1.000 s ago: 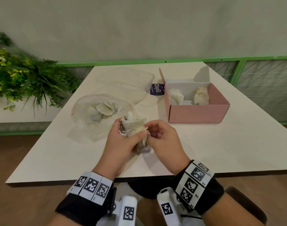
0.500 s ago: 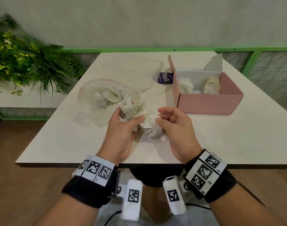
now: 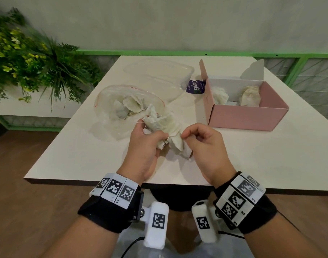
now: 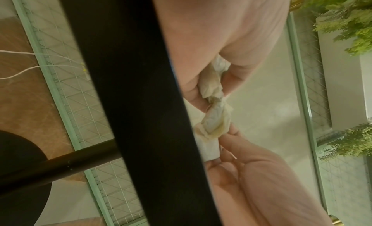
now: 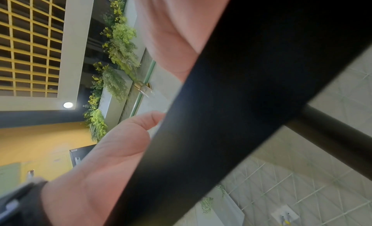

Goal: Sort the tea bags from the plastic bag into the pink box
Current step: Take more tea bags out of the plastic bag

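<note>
Separating is the step I judge in hand: near the tabletop's front edge my left hand [image 3: 146,146] grips a clump of tea bags [image 3: 163,125], my right hand [image 3: 204,144] pinches one, bound next for the pink box [image 3: 247,116] toward the right edge.

Pink box [image 3: 247,118], off-white tea bags [image 3: 165,127], black-and-white checkered wristbands [image 3: 116,190].

Looks like a café or lounge interior: plain white rectangular tabletop [image 3: 234,155], leafy green planter with yellow flowers [image 3: 29,58], green-framed wire-mesh railing [image 3: 308,71], yellow lattice ceiling panel [image 5: 30,43].
</note>
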`<state>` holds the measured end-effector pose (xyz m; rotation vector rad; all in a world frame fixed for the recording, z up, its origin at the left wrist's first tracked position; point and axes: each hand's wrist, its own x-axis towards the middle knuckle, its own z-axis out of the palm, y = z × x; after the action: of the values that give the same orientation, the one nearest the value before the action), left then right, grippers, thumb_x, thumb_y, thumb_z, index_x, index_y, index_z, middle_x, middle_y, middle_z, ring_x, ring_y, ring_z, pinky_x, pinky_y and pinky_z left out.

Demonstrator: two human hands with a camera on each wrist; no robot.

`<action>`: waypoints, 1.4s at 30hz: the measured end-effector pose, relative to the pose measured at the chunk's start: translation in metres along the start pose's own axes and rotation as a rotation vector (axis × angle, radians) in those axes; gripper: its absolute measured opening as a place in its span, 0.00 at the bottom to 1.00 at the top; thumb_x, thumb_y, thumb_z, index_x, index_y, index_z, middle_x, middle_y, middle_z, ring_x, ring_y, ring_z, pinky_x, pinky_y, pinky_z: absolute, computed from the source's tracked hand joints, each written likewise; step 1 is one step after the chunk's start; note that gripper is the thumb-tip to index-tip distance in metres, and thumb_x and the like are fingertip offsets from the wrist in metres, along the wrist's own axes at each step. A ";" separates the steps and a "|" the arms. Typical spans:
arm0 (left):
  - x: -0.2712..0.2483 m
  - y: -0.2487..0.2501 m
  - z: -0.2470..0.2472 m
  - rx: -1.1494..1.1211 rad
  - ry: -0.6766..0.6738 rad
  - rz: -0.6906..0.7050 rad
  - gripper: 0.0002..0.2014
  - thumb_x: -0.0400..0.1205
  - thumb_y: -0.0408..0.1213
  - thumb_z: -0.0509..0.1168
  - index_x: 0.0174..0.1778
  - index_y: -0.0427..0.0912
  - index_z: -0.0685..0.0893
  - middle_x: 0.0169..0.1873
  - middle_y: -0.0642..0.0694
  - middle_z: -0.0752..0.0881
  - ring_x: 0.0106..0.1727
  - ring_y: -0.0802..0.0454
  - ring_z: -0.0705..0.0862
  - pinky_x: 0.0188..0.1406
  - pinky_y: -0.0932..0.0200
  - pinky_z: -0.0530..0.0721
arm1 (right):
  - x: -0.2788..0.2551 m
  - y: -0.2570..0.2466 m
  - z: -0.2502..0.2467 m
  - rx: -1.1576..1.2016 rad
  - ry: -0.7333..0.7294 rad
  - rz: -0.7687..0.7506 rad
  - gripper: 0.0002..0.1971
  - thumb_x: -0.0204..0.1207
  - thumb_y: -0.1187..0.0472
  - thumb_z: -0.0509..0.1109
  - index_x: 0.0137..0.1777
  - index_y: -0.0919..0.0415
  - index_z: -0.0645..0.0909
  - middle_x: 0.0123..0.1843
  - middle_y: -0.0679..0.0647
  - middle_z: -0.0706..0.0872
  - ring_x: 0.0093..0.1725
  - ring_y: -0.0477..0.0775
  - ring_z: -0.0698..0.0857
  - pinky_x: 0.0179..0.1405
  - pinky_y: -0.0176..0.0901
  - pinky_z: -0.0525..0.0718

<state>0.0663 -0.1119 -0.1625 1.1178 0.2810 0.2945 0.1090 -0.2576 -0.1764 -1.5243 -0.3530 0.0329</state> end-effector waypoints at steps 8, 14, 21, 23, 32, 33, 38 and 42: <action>-0.001 0.000 0.000 0.018 0.011 0.009 0.24 0.79 0.16 0.66 0.65 0.45 0.81 0.48 0.42 0.92 0.44 0.46 0.89 0.36 0.53 0.84 | -0.003 0.001 0.003 -0.103 -0.035 0.019 0.11 0.65 0.53 0.81 0.48 0.52 0.90 0.45 0.49 0.92 0.44 0.52 0.89 0.46 0.49 0.89; 0.000 0.000 0.000 0.006 0.023 0.022 0.25 0.79 0.13 0.65 0.68 0.41 0.80 0.49 0.42 0.91 0.45 0.49 0.91 0.38 0.54 0.89 | 0.000 0.000 -0.002 0.065 -0.001 0.058 0.08 0.74 0.71 0.79 0.44 0.56 0.90 0.42 0.55 0.92 0.42 0.53 0.90 0.43 0.47 0.88; 0.001 0.000 0.001 -0.032 0.048 0.007 0.19 0.80 0.18 0.67 0.61 0.43 0.81 0.51 0.38 0.90 0.49 0.42 0.90 0.44 0.48 0.86 | 0.004 -0.003 -0.004 0.230 0.083 0.119 0.08 0.79 0.74 0.72 0.45 0.62 0.89 0.42 0.57 0.89 0.47 0.55 0.87 0.57 0.55 0.88; 0.000 0.002 0.002 -0.057 0.053 -0.014 0.14 0.82 0.23 0.66 0.60 0.43 0.81 0.51 0.38 0.90 0.50 0.41 0.88 0.48 0.44 0.83 | 0.005 -0.002 -0.005 0.266 0.107 0.152 0.08 0.80 0.73 0.71 0.46 0.61 0.89 0.45 0.60 0.89 0.51 0.60 0.86 0.65 0.65 0.85; -0.003 0.005 0.003 -0.118 0.043 -0.019 0.10 0.86 0.30 0.66 0.63 0.40 0.82 0.46 0.44 0.92 0.39 0.48 0.89 0.36 0.54 0.85 | 0.004 -0.004 -0.004 0.167 0.115 0.159 0.06 0.78 0.72 0.74 0.45 0.60 0.90 0.42 0.56 0.89 0.46 0.51 0.87 0.56 0.49 0.88; -0.003 0.006 0.003 -0.124 0.039 -0.016 0.08 0.86 0.30 0.66 0.61 0.41 0.82 0.44 0.45 0.93 0.38 0.49 0.90 0.34 0.55 0.85 | 0.004 -0.004 -0.003 0.135 0.121 0.152 0.06 0.77 0.71 0.76 0.46 0.60 0.90 0.42 0.54 0.90 0.46 0.49 0.88 0.53 0.44 0.87; -0.008 0.010 0.008 -0.133 0.054 -0.032 0.03 0.86 0.34 0.68 0.52 0.46 0.84 0.38 0.49 0.92 0.31 0.54 0.86 0.28 0.60 0.81 | 0.003 -0.005 -0.002 0.131 0.230 0.146 0.07 0.79 0.67 0.75 0.53 0.59 0.91 0.49 0.53 0.92 0.49 0.44 0.89 0.56 0.38 0.86; -0.008 0.011 0.008 -0.148 0.068 -0.035 0.01 0.86 0.35 0.68 0.50 0.45 0.84 0.39 0.48 0.91 0.32 0.53 0.85 0.25 0.60 0.79 | 0.000 -0.007 -0.003 0.109 0.245 0.032 0.15 0.80 0.73 0.71 0.53 0.51 0.90 0.40 0.51 0.86 0.36 0.43 0.81 0.46 0.34 0.83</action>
<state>0.0610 -0.1173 -0.1489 0.9568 0.3334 0.3180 0.1080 -0.2610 -0.1700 -1.4073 -0.1288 -0.1072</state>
